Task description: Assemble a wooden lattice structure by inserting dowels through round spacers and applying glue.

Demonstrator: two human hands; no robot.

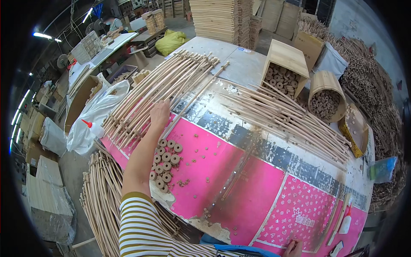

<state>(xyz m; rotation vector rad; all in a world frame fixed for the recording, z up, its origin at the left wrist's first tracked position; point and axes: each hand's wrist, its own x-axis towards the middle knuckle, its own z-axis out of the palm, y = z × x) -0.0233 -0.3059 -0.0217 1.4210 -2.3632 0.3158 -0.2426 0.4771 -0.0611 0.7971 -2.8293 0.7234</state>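
My left hand (160, 113) reaches over a pile of long pale wooden rods (141, 96) with ring-like pieces near their ends. Its fingers are curled down, closed on a wooden rod at the pile's right side; the fingertips are partly hidden. One longer rod (199, 95) lies apart, just right of this hand. Beside my left forearm, several round wooden discs with centre holes (166, 157) are grouped on the pink sheet (252, 175). My right hand (293, 248) is low at the table's near edge, fingers curled together; what they hold, if anything, cannot be made out.
Another bundle of thin rods (287, 118) lies across the table's right half. Behind it, a wooden box (287, 55) and a round tub (327, 81) hold discs. Glue bottles stand left (95, 127) and lie right (345, 222). More rods (102, 192) stand below the table's left edge.
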